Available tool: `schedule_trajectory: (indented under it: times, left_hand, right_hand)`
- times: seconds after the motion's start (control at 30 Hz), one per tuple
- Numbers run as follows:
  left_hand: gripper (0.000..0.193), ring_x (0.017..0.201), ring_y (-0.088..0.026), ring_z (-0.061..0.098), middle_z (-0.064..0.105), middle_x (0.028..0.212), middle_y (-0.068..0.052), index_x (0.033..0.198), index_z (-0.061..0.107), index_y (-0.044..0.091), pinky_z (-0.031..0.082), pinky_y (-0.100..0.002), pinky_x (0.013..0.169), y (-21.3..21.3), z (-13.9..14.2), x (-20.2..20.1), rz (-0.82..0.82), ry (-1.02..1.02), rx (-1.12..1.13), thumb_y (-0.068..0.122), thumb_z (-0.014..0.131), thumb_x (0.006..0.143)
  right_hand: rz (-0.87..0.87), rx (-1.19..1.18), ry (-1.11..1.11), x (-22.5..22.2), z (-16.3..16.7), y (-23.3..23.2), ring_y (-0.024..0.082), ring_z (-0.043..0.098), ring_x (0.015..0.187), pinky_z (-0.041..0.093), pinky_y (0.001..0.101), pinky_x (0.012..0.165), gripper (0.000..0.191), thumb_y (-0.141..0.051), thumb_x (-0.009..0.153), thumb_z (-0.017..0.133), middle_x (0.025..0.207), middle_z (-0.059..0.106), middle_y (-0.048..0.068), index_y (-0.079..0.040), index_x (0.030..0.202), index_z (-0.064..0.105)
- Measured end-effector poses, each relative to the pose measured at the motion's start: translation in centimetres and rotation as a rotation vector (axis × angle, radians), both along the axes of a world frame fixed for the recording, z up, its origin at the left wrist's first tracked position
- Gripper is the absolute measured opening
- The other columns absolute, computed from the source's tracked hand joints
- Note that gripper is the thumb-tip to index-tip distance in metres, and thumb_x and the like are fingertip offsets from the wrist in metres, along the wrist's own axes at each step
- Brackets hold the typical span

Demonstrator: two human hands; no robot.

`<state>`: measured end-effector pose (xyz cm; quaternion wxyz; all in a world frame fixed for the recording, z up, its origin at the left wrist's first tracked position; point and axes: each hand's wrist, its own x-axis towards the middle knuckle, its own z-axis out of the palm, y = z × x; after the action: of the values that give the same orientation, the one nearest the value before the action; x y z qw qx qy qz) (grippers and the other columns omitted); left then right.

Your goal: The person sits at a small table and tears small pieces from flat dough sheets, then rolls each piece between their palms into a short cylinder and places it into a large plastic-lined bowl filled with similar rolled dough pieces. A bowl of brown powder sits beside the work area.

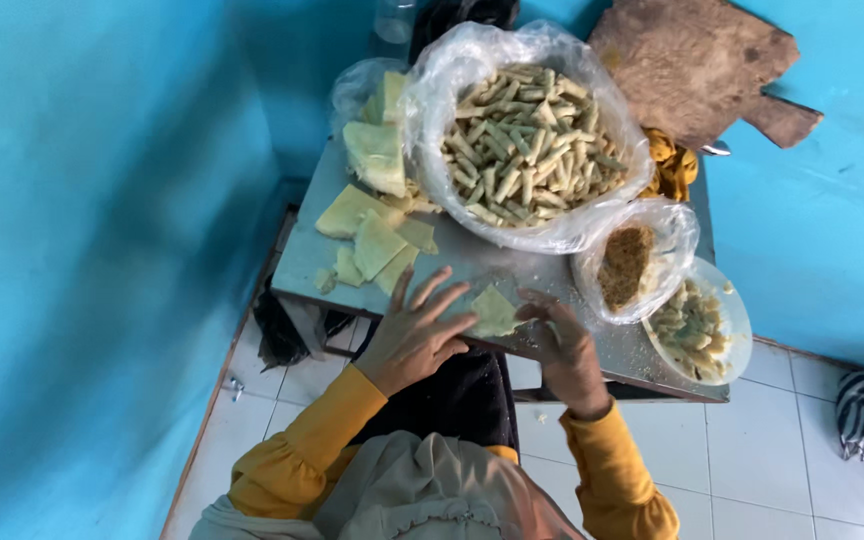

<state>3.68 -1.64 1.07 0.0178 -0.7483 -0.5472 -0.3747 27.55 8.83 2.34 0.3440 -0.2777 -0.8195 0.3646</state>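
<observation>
Both your hands meet at one pale wrapper sheet (493, 311) on the metal table's (302, 262) near edge: left hand (414, 335) flat with fingers spread beside it, right hand (564, 345) curled, fingertips on its edge. Spare sheets (372, 240) lie within left reach; a plastic-lined basin (612, 215) holds finished rolls (527, 140), a bag (664, 225) brown crumbs, a bowl (737, 325) pale filling.

Pale yellow wrapper sheet (493, 311), flat

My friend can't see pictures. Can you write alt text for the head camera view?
Two hands, left hand and right hand, fold a pale wrapper on a metal table. Behind sit a big bag of rolled snacks and stacked wrappers.
</observation>
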Motion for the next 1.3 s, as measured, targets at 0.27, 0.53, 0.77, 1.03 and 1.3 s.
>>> schedule_trajectory:
  times: [0.27,0.53,0.77,1.03,1.3]
  left_hand:
    - [0.021,0.144,-0.027,0.042,0.06,0.135,-0.005,0.103,0.068,0.01,0.028,-0.055,0.124,1.3,-1.9,-0.1,-0.133,0.035,-0.011,0.026,0.073,0.091]
    - [0.025,0.117,-0.028,0.064,0.067,0.117,-0.008,0.108,0.066,0.006,0.047,-0.046,0.114,0.9,-1.1,-0.2,-0.167,-0.116,-0.011,0.02,0.075,0.09]
    - [0.021,0.111,-0.027,0.065,0.067,0.109,-0.005,0.106,0.07,0.01,0.05,-0.045,0.108,0.6,0.3,0.0,-0.165,-0.133,0.034,0.018,0.077,0.088]
    - [0.014,0.114,-0.024,0.068,0.07,0.11,-0.003,0.101,0.07,0.01,0.05,-0.045,0.108,0.8,-0.1,0.2,-0.115,-0.154,0.07,0.016,0.075,0.089]
    - [0.031,0.114,-0.021,0.065,0.068,0.115,-0.001,0.112,0.072,0.011,0.05,-0.044,0.108,1.1,-0.6,0.0,-0.133,-0.051,0.031,0.024,0.078,0.085]
  right_hand:
    - [0.066,0.171,-0.289,-2.5,1.1,1.7,0.022,0.058,0.104,0.048,0.0366,0.094,0.052,-0.001,0.081,0.065,0.11,0.062,0.006,-0.019,0.129,0.072]
    - [-0.044,0.834,-0.752,-3.9,2.5,0.9,0.03,0.054,0.101,0.039,0.0542,0.096,0.075,-0.044,0.072,0.08,0.1,0.058,0.011,-0.016,0.139,0.064]
    - [-0.062,0.458,-0.465,-3.0,3.2,2.6,0.03,0.058,0.099,0.045,0.0447,0.089,0.057,-0.002,0.075,0.066,0.104,0.064,0.009,-0.014,0.131,0.069]
    - [-0.347,0.317,-0.171,5.9,2.3,1.3,0.031,0.061,0.111,0.047,0.0374,0.099,0.05,0.018,0.082,0.05,0.117,0.064,0.015,-0.008,0.12,0.069]
    - [-0.569,0.133,-0.83,16.4,3.6,4.5,0.029,0.049,0.118,0.038,0.044,0.102,0.056,-0.022,0.078,0.077,0.121,0.059,0.007,-0.023,0.134,0.067]
